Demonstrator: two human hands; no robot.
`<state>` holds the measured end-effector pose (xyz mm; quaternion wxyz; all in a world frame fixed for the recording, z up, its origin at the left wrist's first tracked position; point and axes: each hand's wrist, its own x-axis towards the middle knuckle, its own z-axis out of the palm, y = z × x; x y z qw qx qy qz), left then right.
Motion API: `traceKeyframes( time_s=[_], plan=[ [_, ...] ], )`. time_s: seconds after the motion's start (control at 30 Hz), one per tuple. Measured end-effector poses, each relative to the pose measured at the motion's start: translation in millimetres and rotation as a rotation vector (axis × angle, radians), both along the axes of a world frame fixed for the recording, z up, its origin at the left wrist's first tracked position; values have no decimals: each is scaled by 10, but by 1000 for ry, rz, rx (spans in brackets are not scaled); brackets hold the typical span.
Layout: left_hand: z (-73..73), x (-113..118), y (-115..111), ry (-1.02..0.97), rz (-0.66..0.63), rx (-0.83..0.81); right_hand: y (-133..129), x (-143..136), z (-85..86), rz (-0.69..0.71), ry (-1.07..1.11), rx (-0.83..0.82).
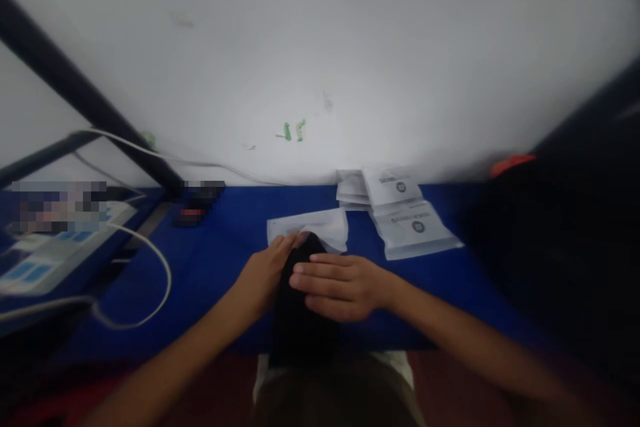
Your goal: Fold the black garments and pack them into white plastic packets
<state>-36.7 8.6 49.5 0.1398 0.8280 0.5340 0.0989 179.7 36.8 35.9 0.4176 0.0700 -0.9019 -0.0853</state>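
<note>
A long black cloth-like piece (304, 327) lies over the front edge of the blue table, its narrower far end pointing at the wall. My left hand (265, 273) is at the left side of that far end, its fingers closed on the edge; the thumb is mostly hidden. Across the upper part of the black piece, my right hand (345, 287) rests flat with its fingers stretched out to the left. Just beyond the fingertips lies a frosted white plastic bag (325, 223), partly covered by the black piece and my left fingers.
Several frosted printed bags (413, 230) overlap at the back right. A white power strip (37, 267) with blue sockets and a looping white cable (167, 267) are on the left. A dark blurred object (200, 203) lies near the wall. A large dark shape (565, 233) fills the right side.
</note>
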Motion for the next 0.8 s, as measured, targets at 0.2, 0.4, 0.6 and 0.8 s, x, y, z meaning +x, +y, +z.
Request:
traceKeyframes(
  time_s=[0.2, 0.4, 0.6, 0.8],
  plan=[
    [-2, 8, -6, 47, 23, -54, 76, 102, -142, -113, -74, -85],
    [-32, -15, 38, 112, -137, 51, 116, 204, -173, -195, -87, -184],
    [-197, -32, 36, 156, -100, 117, 145, 214, -243, -354, -118, -81],
    [-125, 26, -63, 117, -229, 107, 159, 92, -346, -619, -162, -64]
  ],
)
